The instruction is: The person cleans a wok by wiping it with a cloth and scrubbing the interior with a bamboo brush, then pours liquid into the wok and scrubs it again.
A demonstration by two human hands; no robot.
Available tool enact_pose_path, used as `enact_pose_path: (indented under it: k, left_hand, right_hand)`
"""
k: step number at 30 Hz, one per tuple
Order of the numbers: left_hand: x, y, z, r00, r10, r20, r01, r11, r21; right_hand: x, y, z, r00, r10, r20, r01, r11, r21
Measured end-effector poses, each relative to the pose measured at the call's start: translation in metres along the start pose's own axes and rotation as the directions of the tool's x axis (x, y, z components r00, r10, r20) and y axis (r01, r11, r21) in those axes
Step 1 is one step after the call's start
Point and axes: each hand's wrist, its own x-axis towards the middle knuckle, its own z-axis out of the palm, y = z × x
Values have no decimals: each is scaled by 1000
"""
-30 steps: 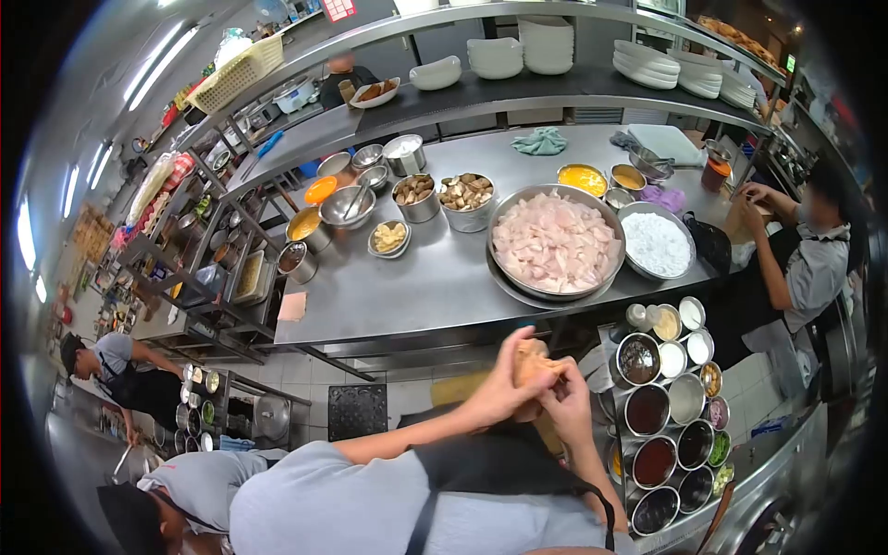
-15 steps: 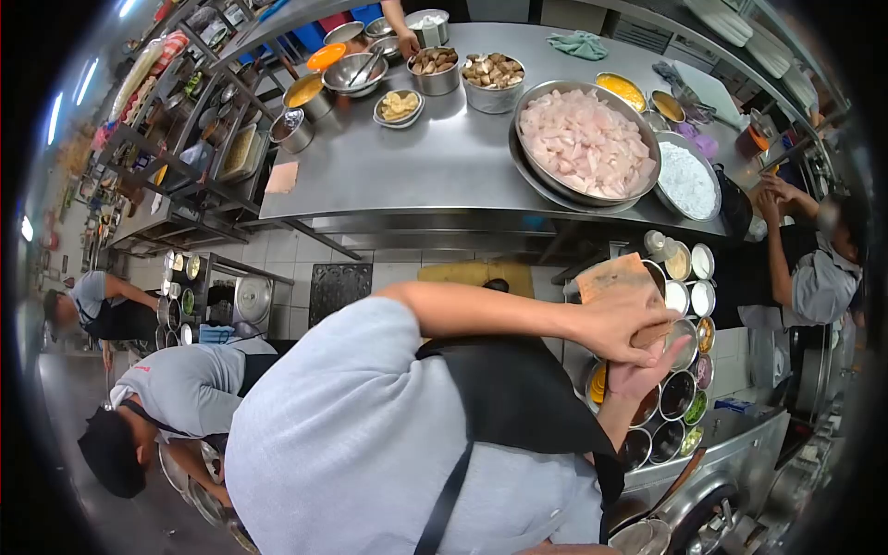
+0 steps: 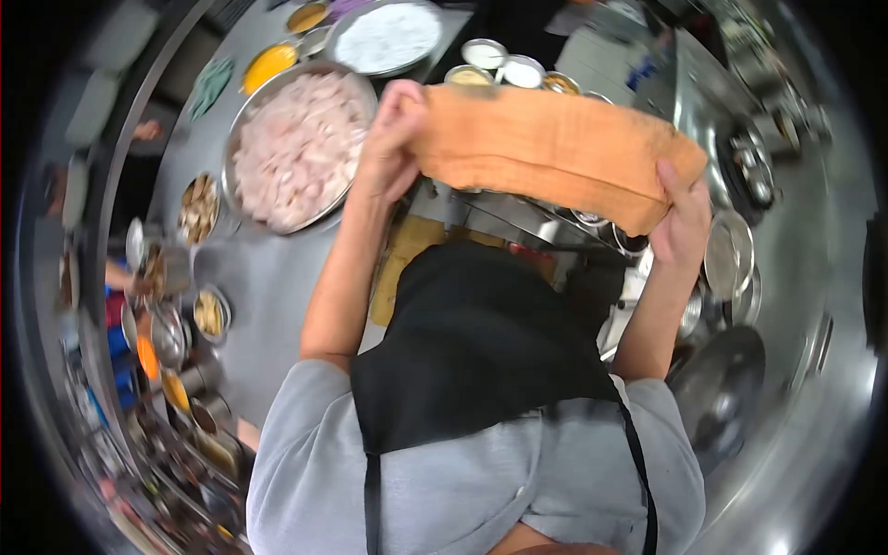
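Observation:
An orange cloth [image 3: 555, 143], folded into a long strip with dark stains, is stretched out in front of my body. My left hand [image 3: 396, 139] is closed on its left end, near the rim of a large pan [image 3: 231, 129] of cut pale raw meat [image 3: 301, 148]. At the other end my right hand [image 3: 683, 217] grips the lower right corner, thumb on top. Below and behind it the cloth hides part of a row of ingredient containers.
Past the cloth stand small bowls of white powder [image 3: 524, 71] and a large tray of white powder [image 3: 388, 37]. A bowl of yellow liquid [image 3: 270, 67] and a green cloth [image 3: 212, 86] lie on the steel table [image 3: 268, 296]. To the right is a dark wok [image 3: 721, 388].
My view has swung round toward the right. My hands, close together over the containers before, are now apart with the orange cloth spread between them.

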Motion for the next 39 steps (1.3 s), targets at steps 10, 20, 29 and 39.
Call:
enact_pose_path:
  k: [10, 20, 29, 39]
  left_hand:
    - [10, -85, -14, 905, -411, 112, 426, 868, -255]
    - [-36, -130, 56, 673, -640, 372, 481, 760, 437]
    - [-20, -162, 84, 224, -885, 408, 959, 276, 72]
    - [-102, -246, 171, -40, -910, 412, 830, 200, 521]
  right_hand:
    - [-58, -20, -11, 916, -159, -368, 61, 963, -264]
    - [-115, 124, 58, 905, -353, -237, -38, 487, -872]
    - [-224, 121, 19, 478, -135, -868, 75, 991, -113]
    - [-286, 108, -18, 649, -351, -674, -179, 792, -584]
